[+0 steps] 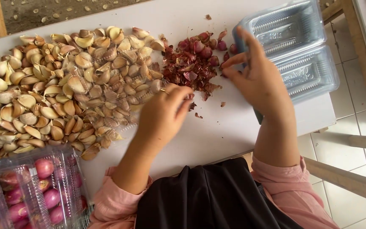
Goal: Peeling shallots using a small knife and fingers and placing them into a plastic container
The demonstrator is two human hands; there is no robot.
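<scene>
I am looking down at the heap of shallot skins (191, 68), which is lying on the white table (217, 131) just right of centre, between the two hands. The skins are thin, papery and dark red-purple, curling into ragged flakes, and a few round, glossy shallots (206, 51) are sitting along the heap's far edge. A few loose flakes are lying on the bare table in front of the heap.

My left hand (164, 114) is reaching into the near edge of the heap with its fingertips drawn together; it is blurred, so I cannot tell whether anything is pinched between them. My right hand (259, 80) is hovering at the heap's right edge, fingers loosely curled and pinching inward; I cannot tell whether it is gripping something.

Behind the right hand an empty clear plastic clamshell tray (306, 68) is lying open, ribbed and shiny, overhanging the table's corner. To the left a broad pile of garlic cloves (60, 85) is spreading, cream and tan with dry, husky skins. At the near left corner a clear plastic box (34, 191) is holding smooth pink-red shallots.
</scene>
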